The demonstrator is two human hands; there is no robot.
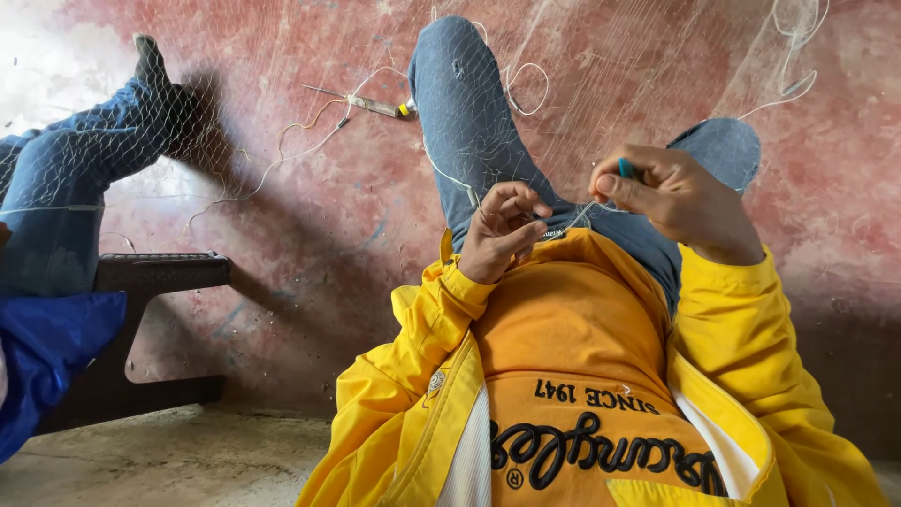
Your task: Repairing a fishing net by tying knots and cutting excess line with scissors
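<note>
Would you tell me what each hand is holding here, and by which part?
The right hand pinches a small blue tool near its end, most of it hidden. The left hand grips the fine net mesh between its fingertips.

the blue tool (627,169) is mostly buried in the right hand (678,202). the net (582,103) strands are too fine to trace. another person's leg (66,178) is cut off at the left edge.
</note>
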